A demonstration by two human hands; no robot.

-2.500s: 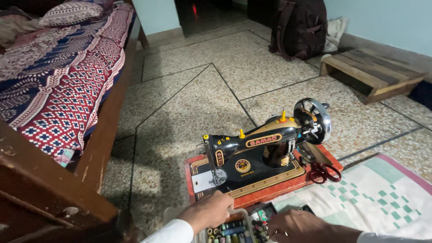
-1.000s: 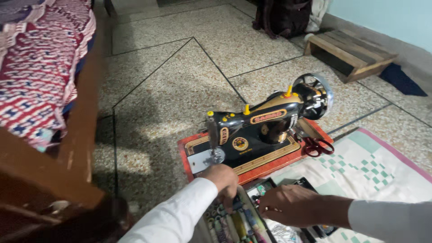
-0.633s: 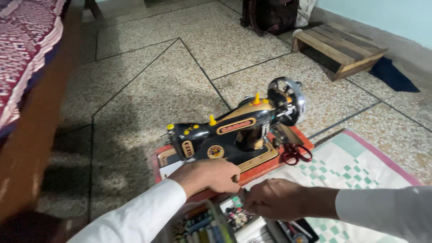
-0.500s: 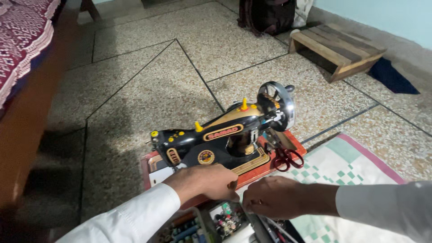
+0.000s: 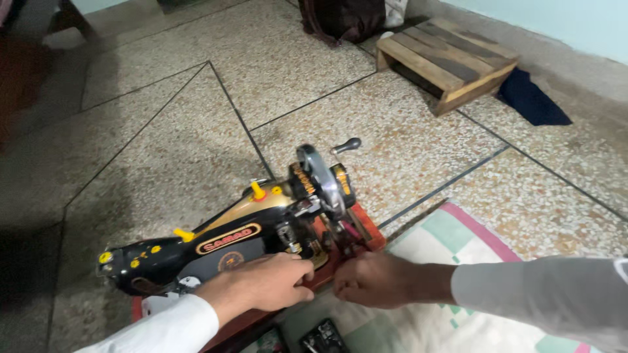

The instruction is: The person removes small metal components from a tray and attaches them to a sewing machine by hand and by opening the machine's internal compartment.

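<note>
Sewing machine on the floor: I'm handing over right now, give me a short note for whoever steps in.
Left hand: resting on the front edge of the black sewing machine, by its red wooden base.
Right hand: closed at the base's right end, below the handwheel; what it grips is hidden.
The machine sits on the stone floor, next to a checked mat.
Done: both hands on the machine.
Left: unclear from this view.

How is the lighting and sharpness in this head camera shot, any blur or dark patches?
Head view: soft, even light on the terrazzo floor; the far left edge falls into deep shadow. The sewing machine shows small highlights on its handwheel. The left hand and right hand are slightly motion-softened; the wooden stool is fairly sharp.
</note>
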